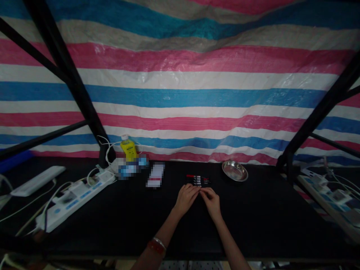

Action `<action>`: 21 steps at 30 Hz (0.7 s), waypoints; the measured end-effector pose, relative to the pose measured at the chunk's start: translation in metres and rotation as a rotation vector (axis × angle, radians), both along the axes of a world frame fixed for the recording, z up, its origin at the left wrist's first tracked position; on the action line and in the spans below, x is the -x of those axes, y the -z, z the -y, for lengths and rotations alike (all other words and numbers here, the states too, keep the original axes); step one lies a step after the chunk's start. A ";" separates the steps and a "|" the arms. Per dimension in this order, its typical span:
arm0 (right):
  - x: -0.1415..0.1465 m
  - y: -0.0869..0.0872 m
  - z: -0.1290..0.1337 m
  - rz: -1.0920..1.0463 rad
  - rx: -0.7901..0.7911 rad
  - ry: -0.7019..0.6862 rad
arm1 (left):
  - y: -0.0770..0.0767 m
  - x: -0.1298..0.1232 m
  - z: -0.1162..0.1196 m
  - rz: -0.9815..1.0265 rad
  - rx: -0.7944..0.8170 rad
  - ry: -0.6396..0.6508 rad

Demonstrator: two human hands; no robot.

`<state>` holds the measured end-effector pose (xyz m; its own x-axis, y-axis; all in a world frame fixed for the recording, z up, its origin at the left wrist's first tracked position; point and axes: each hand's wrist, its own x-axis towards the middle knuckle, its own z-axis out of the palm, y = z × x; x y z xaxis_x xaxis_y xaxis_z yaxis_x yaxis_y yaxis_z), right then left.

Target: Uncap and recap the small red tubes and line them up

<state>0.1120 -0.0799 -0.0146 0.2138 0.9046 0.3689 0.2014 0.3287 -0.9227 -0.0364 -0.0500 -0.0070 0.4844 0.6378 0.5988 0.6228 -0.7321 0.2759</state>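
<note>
Striped plastic tarpaulin (180, 97) hangs behind everything, well beyond my hands. Under my forearms spreads a black tabletop (261, 225). Well out to the left of my left hand runs a white power strip (75, 200); beyond my right hand and off to its right sits a round steel dish (235, 171).

My left hand (187, 198) and right hand (211, 201) come together in front of me, fingers bent and fingertips meeting or nearly so; I cannot tell whether they pinch anything between them.

Smallest are the marker pens (198, 180), lying crosswise in a close row. I judge them light, stiff and hard to break, with smooth barrels that could roll or slip, so a thumb-and-finger hold around the middle of a barrel should suit. The row lies just beyond my fingertips, the nearest pen partly hidden by them. The red-ended pen (190, 176) is farthest from my hands, just past the left hand's fingers.
</note>
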 end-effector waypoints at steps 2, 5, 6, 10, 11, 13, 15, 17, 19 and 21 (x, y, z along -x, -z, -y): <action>0.000 0.000 -0.001 -0.024 0.006 0.007 | -0.003 0.000 0.000 0.006 0.018 -0.005; 0.001 0.002 -0.003 -0.077 0.013 0.022 | -0.006 0.000 0.000 0.023 0.039 -0.003; 0.002 0.002 -0.003 -0.107 0.018 0.029 | -0.006 -0.001 -0.001 0.034 0.041 -0.005; 0.003 0.007 -0.007 -0.254 0.058 0.048 | -0.006 0.000 -0.003 0.116 0.046 -0.054; 0.002 0.008 -0.007 -0.282 0.067 0.048 | -0.006 0.000 -0.004 0.136 0.044 -0.068; 0.002 0.009 -0.008 -0.301 0.077 0.050 | -0.006 0.001 -0.004 0.158 0.039 -0.076; 0.003 0.009 -0.007 -0.264 0.077 0.043 | -0.006 0.001 -0.004 0.164 0.035 -0.070; 0.004 0.010 -0.006 -0.200 0.077 0.019 | -0.005 0.002 -0.004 0.172 0.032 -0.067; 0.004 0.010 -0.006 -0.154 0.079 -0.001 | -0.005 0.002 -0.005 0.188 0.025 -0.072; 0.003 0.010 -0.006 -0.145 0.079 0.013 | -0.004 0.001 -0.005 0.201 0.015 -0.077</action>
